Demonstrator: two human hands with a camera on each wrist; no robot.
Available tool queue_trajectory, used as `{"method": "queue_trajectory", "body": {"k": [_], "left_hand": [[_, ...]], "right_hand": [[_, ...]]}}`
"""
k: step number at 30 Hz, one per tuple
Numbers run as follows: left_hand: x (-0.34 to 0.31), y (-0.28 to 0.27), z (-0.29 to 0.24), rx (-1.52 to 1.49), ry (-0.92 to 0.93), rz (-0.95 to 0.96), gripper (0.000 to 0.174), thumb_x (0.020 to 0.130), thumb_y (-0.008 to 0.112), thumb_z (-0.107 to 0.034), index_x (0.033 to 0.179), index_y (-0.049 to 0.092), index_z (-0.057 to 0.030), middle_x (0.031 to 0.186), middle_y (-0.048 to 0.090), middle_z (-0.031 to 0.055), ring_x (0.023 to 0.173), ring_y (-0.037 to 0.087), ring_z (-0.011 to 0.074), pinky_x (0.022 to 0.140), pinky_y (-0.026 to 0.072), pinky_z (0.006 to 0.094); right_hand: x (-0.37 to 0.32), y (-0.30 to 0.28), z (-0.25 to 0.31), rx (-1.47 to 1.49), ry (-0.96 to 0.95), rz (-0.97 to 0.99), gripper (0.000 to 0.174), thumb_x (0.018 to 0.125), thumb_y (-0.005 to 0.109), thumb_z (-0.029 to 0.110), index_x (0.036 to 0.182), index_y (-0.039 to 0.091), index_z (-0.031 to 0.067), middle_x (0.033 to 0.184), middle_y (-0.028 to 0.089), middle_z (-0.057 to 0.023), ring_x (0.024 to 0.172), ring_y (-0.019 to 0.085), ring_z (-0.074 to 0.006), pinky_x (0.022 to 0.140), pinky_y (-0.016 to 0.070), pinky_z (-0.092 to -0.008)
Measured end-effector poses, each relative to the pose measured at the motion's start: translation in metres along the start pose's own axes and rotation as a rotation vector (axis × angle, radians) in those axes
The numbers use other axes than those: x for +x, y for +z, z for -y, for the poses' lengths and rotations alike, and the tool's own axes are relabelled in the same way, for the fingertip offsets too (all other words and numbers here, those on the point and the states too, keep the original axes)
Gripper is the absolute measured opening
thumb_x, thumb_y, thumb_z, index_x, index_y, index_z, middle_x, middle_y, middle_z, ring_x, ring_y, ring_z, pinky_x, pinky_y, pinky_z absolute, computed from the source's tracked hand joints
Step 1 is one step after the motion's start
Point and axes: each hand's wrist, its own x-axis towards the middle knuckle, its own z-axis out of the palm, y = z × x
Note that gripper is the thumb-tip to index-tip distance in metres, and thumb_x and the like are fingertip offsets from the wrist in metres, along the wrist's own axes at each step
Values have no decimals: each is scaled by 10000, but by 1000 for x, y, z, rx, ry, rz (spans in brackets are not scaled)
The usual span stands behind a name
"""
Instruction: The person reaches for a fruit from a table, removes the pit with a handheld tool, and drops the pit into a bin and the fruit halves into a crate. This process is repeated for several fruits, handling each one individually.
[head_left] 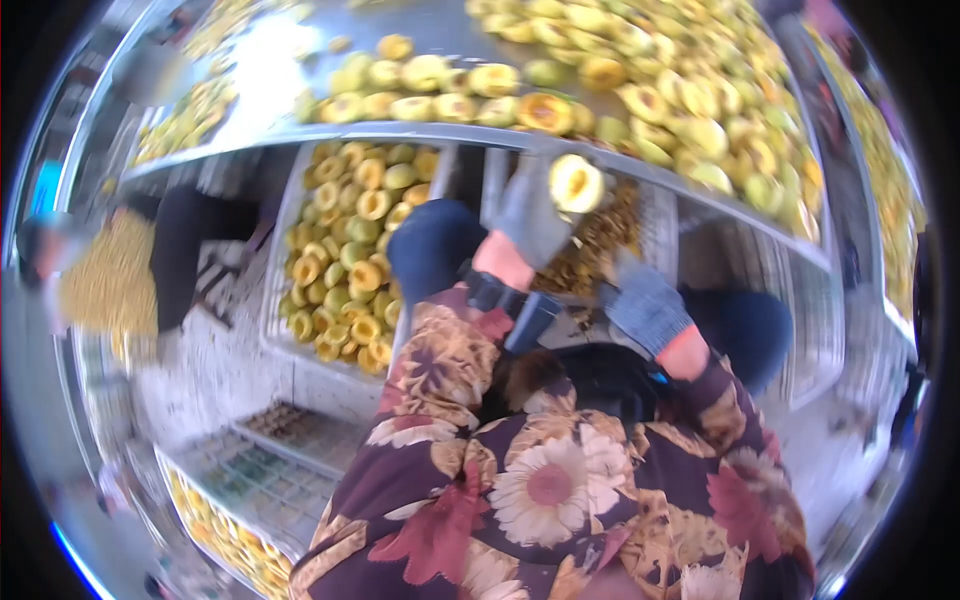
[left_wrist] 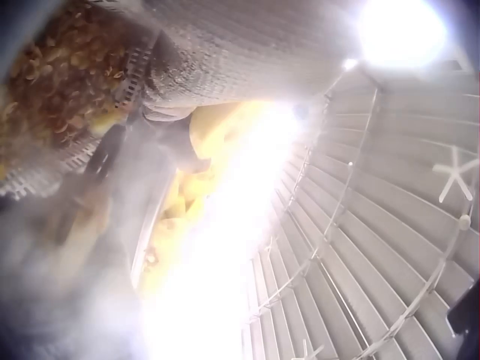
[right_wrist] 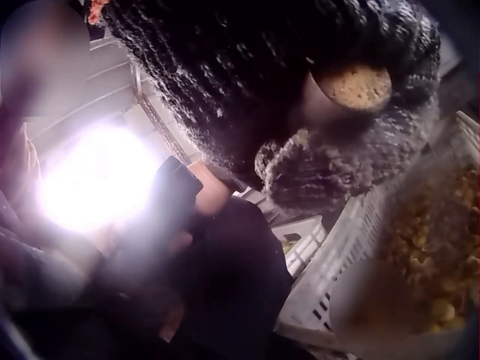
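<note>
In the head view my left hand (head_left: 535,210), in a grey knit glove, holds a yellow peach half (head_left: 577,184) with its cut face up and a brownish hollow in the middle. My right hand (head_left: 645,305), also gloved, is lower and to the right, with its fingers curled. From its fist in the right wrist view pokes a round tan end (right_wrist: 360,86), like a wooden handle; the rest of it is hidden by the glove. Both hands are over a white crate (right_wrist: 349,259) of brown scraps (head_left: 590,240) between the knees.
A metal table (head_left: 400,132) heaped with peach halves (head_left: 690,100) runs across the front. Left of my knee stands a crate (head_left: 275,300) full of halves. Another person (head_left: 120,265) sits further left. Stacked crates (head_left: 240,480) are behind at the lower left.
</note>
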Motion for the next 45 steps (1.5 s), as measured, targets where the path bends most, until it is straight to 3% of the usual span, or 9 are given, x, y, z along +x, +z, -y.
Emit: {"method": "queue_trajectory", "body": {"k": [3,10,15,25,27,32,38,42,45], "left_hand": [[9,-17,-8,-1109,-677,-50,276,823,577,-59,1091,516,-28,963,599,93,890,617,214,772,521,320],[-8,-174,-25,-419,-493,-479,328,753,611,-63,1080,592,-37,990,611,38,871,571,127,746,466,251],[-53,-343,129,570,-555,-707,333,717,618,-77,1040,674,-136,970,642,93,872,614,195,771,482,307],[-21,-412,240,1670,-525,-227,304,742,562,-66,1018,651,-157,989,608,125,988,546,316,853,440,409],[-32,-400,246,1591,-290,-285,400,714,595,-49,1098,610,-161,995,602,159,975,570,337,824,463,430],[-22,-386,203,1234,-841,-154,478,725,584,-126,1203,564,-132,1120,581,221,1045,571,376,908,461,422],[44,-337,78,1197,-205,-550,212,793,570,-115,948,652,5,941,633,173,941,590,307,832,480,376],[121,-211,23,911,12,-156,333,798,667,-211,1078,634,-32,1070,632,153,995,596,287,875,460,366],[166,-130,20,738,-257,236,388,800,642,-337,1065,639,-55,1066,638,175,985,612,318,853,476,375]], "right_hand": [[2,7,-19,-22,-31,64,257,827,558,197,999,607,13,869,623,-215,757,603,-397,646,488,-471],[-9,41,-49,293,276,31,477,821,604,249,1212,503,-4,935,603,-285,851,597,-429,723,487,-440],[-14,54,-47,230,300,167,548,814,593,331,1238,491,-2,997,592,-307,950,575,-437,821,473,-467],[8,56,-35,50,345,418,486,823,572,395,1143,529,31,801,624,-255,780,612,-427,693,493,-495],[-2,50,-32,67,345,378,495,832,559,397,1158,502,28,785,624,-255,759,617,-421,676,496,-491],[9,55,-33,136,385,417,522,841,545,392,1190,459,14,820,625,-271,794,629,-401,697,496,-480],[21,32,-17,148,457,493,490,847,540,383,1168,461,22,922,639,-240,873,629,-386,760,498,-467],[10,34,-27,176,390,474,478,852,536,382,1169,472,31,935,643,-230,882,631,-377,766,501,-464],[-4,31,-33,207,353,380,477,849,541,378,1171,489,30,917,648,-221,864,634,-375,756,505,-460]]}}
